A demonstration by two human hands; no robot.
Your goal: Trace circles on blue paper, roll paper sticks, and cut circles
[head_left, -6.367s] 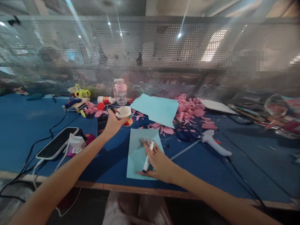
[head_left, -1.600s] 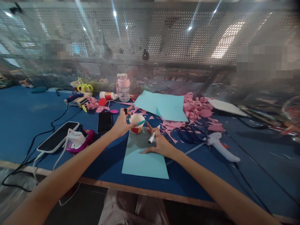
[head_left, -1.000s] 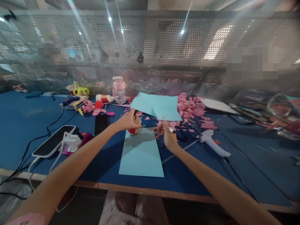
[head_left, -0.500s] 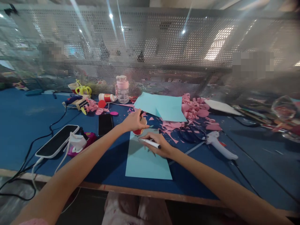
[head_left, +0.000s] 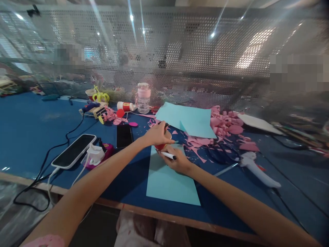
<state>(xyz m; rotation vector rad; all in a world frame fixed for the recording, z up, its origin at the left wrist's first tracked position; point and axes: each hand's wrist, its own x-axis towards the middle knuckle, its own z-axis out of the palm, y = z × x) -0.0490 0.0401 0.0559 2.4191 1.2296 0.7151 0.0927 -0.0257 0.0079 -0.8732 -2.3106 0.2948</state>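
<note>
A small red paper cup (head_left: 159, 147) stands at the top end of a light blue sheet (head_left: 171, 187). My left hand (head_left: 157, 134) is closed on the cup from above, with a small dark piece, possibly a pen cap, between its fingers. In my right hand (head_left: 178, 160) is a white marker (head_left: 168, 155), its black end pointing toward me. The marker's tip is hidden by the fingers, close to the cup's lower edge. Both hands hide much of the cup.
Behind the hands, another blue sheet (head_left: 191, 120) overlaps pink scraps (head_left: 227, 121). To the right lie dark-handled scissors (head_left: 219, 154) and a white glue gun (head_left: 259, 169). Phones (head_left: 74, 151), cables and a purple charging block (head_left: 106, 151) are at left. A clear bottle (head_left: 143, 99) stands behind.
The view has turned a little left, so everything sits further right. My right hand with the marker has moved in against the cup's lower side. My left hand keeps hold of the cup.
</note>
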